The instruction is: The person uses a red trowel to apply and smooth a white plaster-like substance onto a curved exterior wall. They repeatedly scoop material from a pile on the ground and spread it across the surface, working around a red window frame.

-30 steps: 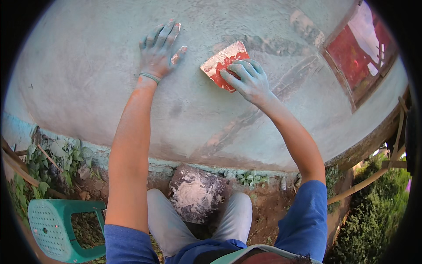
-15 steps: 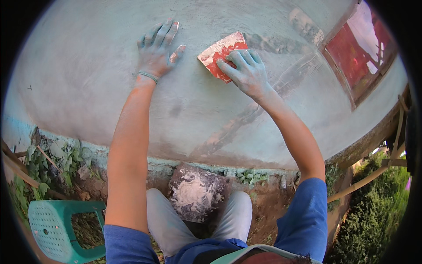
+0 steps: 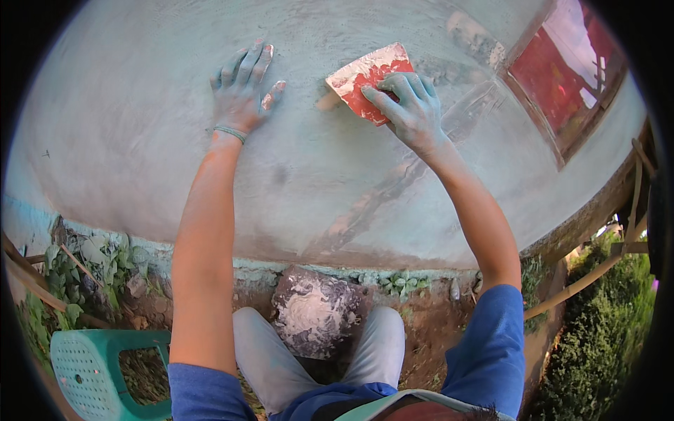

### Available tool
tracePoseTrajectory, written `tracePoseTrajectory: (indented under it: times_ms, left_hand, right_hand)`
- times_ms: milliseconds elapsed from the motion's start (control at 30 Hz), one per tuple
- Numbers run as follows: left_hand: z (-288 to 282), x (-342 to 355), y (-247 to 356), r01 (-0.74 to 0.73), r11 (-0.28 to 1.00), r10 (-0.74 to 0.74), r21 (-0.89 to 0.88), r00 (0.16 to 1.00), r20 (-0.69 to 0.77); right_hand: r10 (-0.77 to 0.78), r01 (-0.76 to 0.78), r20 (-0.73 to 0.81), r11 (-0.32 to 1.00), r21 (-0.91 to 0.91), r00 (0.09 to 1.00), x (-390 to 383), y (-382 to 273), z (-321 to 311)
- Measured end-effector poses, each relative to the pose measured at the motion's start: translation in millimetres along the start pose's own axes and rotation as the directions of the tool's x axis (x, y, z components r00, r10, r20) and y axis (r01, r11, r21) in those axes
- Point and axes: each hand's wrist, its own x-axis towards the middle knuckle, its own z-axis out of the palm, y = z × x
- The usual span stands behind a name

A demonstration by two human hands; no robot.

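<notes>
Left hand, at 11 o'clock, lies spread, apparently braced on the wall; right hand pinches the coated red scraper at 12 o'clock. Paste-laden board sits at 6 o'clock. Advisable: keep the scraper's edge at a shallow angle, pressing evenly across its full width.

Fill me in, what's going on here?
A person is working at a pale blue-green wall. The right hand grips a red scraper smeared with whitish paste, at the wall's surface. The left hand is at the wall too, empty, fingers spread. Both hands are coated bluish. A dark slab bearing a whitish paste heap shows between the knees; a green stool is at lower left.
</notes>
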Motion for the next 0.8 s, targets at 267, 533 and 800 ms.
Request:
tracePoseTrajectory:
  times_ms: [267, 533, 800]
  left_hand:
    - [-2, 2, 3, -0.010, 0.999, 0.010, -0.032, 1.000, -0.015]
    - [-3, 0, 0, -0.010, 1.000, 0.009, 0.024, 1.000, 0.030]
    - [-4, 1, 0, -0.015, 1.000, 0.015, 0.001, 1.000, 0.005]
  right_hand:
    - [0.041, -0.038, 0.217, 0.999, -0.020, 0.975, -56, -5, -2]
    - [0.041, -0.042, 0.020, 0.999, 0.022, 0.999, 20, -5, 0]
    - [0.119, -0.123, 0.194, 0.992, 0.006, 0.974, -15, -14, -22]
